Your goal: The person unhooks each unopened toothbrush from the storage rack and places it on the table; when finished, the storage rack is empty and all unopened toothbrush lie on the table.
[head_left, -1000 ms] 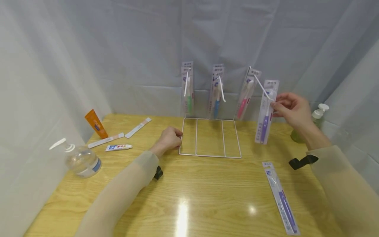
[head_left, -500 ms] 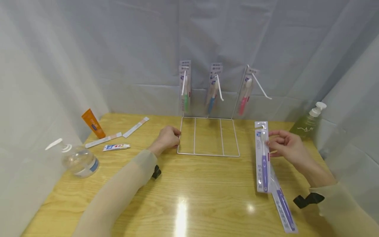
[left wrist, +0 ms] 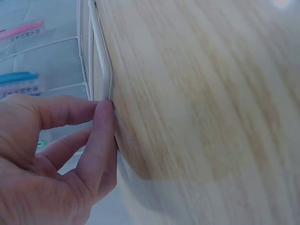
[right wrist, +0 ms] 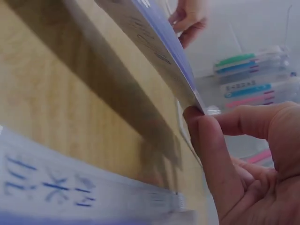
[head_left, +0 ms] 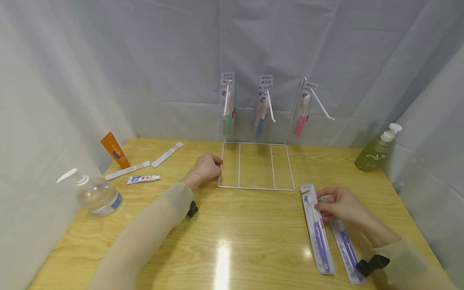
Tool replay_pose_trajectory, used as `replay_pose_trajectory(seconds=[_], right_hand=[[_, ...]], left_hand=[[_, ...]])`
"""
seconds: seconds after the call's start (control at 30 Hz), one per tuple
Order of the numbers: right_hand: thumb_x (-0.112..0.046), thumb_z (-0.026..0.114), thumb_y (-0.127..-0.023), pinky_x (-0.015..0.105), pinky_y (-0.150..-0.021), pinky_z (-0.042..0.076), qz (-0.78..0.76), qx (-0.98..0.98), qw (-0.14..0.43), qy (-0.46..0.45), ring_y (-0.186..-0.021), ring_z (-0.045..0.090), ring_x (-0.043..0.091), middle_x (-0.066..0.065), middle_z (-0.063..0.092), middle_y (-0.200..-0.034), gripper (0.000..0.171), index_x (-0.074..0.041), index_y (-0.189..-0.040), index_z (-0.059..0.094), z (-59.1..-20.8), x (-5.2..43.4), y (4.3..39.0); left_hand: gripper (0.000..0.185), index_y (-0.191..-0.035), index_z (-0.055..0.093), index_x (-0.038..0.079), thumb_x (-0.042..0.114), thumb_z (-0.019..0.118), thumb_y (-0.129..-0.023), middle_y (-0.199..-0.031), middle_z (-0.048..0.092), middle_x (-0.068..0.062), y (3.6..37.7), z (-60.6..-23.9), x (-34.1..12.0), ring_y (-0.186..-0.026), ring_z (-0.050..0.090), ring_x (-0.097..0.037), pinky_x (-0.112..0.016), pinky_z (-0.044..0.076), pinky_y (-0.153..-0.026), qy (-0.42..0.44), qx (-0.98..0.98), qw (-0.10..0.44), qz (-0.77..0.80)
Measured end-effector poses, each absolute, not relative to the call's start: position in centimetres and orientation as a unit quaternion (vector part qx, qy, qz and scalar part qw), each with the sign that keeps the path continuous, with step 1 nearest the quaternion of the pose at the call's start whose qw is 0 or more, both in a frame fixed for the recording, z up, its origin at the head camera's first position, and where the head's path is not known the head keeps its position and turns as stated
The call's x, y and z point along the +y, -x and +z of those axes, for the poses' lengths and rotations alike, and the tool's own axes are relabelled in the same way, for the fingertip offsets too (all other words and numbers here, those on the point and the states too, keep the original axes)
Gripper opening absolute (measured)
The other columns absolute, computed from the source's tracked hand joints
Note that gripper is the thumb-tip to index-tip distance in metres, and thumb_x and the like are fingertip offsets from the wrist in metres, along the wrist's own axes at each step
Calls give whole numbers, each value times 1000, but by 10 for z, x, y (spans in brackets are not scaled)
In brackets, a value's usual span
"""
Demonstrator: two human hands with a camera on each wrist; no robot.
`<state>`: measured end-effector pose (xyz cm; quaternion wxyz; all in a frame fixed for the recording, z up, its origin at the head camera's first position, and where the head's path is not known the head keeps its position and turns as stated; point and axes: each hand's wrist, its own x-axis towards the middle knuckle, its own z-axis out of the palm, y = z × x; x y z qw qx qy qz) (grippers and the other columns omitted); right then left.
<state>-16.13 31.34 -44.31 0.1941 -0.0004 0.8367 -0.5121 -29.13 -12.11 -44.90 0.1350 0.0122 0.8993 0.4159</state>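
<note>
Right hand (head_left: 338,205) is pinching the top end of a purple toothbrush pack (head_left: 317,231), thumb and fingers curled on the card near the brush head. From the right wrist view that pinched end looks lifted a bit off the wood, can't tell how much of the rest is lying flat. The pack's long axis runs roughly front to back on the wooden table (head_left: 232,237): brush head end points away toward the wire rack (head_left: 255,166), handle end points back at the person, angled slightly to the right. It sits at the right front of the table, just beside a second purple toothbrush pack (head_left: 347,249) that lies nearly parallel on its right, partly under the hand.

Left hand (head_left: 205,168) is at the front-left corner of the rack base, fingers curled with the thumb and fingertips (left wrist: 104,123) closed on the white wire.

Up on the rack's hooks hang a green toothbrush pack (head_left: 227,105), a blue one (head_left: 262,108) and a pink one (head_left: 302,110) (all hanging straight down). Other stuff: green soap pump bottle (head_left: 377,150) far right, clear pump bottle (head_left: 95,195) left, orange tube (head_left: 114,150) and small toothpaste tube (head_left: 143,179) near it
</note>
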Motion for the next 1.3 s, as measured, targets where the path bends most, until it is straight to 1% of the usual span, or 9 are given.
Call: replay_pose_trajectory(seconds=[0.17, 0.33, 0.63, 0.8, 0.93, 1.07, 1.13, 1.23, 1.3], right_hand=[[-3, 74, -99, 26, -59, 68, -479, 857, 187, 0, -63, 71, 10, 0, 74, -77, 52, 21, -143, 59, -449, 310, 156], [-5, 74, -98, 28, -57, 67, -446, 879, 171, -5, -62, 71, 14, 3, 74, -75, 50, 20, -140, 61, -451, 306, 151], [-7, 77, -98, 34, -54, 68, -398, 904, 158, 0, -59, 74, 18, 8, 76, -77, 51, 18, -140, 64, -452, 305, 146], [-8, 77, -96, 32, -51, 65, -362, 922, 138, 18, -54, 73, 17, 5, 76, -71, 48, 18, -135, 68, -450, 303, 144], [-11, 76, -93, 27, -47, 57, -305, 945, 114, 38, -51, 68, 13, -1, 73, -64, 44, 15, -128, 72, -444, 303, 142], [-14, 76, -97, 25, -45, 47, -274, 957, 66, 65, -53, 64, 10, -4, 74, -64, 40, 11, -128, 75, -433, 305, 145], [-14, 77, -99, 24, -45, 46, -285, 955, 27, 80, -55, 65, 9, -1, 77, -69, 36, 8, -128, 76, -425, 308, 150], [-13, 77, -101, 21, -49, 50, -320, 942, -35, 97, -62, 69, 2, 8, 84, -81, 30, 3, -127, 78, -411, 313, 165], [-12, 78, -102, 18, -53, 55, -352, 928, -72, 102, -67, 71, -3, 15, 85, -90, 28, 3, -125, 79, -402, 317, 178]], left_hand=[[58, -146, 71, -3, -7, 59, -90, -131, 76, -22, 291, -448, -120, -83, 68, -14, -21, 68, -67, -14, 901, 133, 412], [57, -145, 73, -2, -7, 62, -89, -126, 77, -20, 290, -447, -119, -83, 69, -15, -21, 68, -66, -10, 903, 128, 411], [59, -149, 70, -1, -7, 60, -90, -131, 75, -20, 291, -448, -118, -88, 70, -17, -21, 69, -69, -3, 900, 139, 413], [59, -149, 70, -2, -8, 59, -91, -132, 75, -21, 290, -447, -118, -88, 70, -17, -22, 69, -70, -2, 900, 140, 412], [61, -149, 69, -3, -9, 59, -89, -134, 74, -21, 290, -448, -119, -87, 70, -16, -22, 69, -71, -3, 899, 142, 414], [62, -150, 68, -3, -9, 58, -89, -136, 73, -22, 290, -449, -120, -83, 68, -15, -22, 69, -70, -9, 897, 145, 418], [63, -149, 68, -4, -9, 57, -88, -136, 73, -22, 290, -449, -120, -81, 68, -14, -21, 68, -70, -12, 897, 144, 418], [63, -149, 69, -3, -9, 58, -87, -134, 74, -22, 292, -450, -121, -79, 68, -14, -20, 66, -68, -14, 897, 140, 419], [64, -149, 69, -3, -9, 58, -86, -133, 74, -22, 292, -450, -121, -80, 67, -14, -20, 66, -67, -14, 896, 139, 421]])
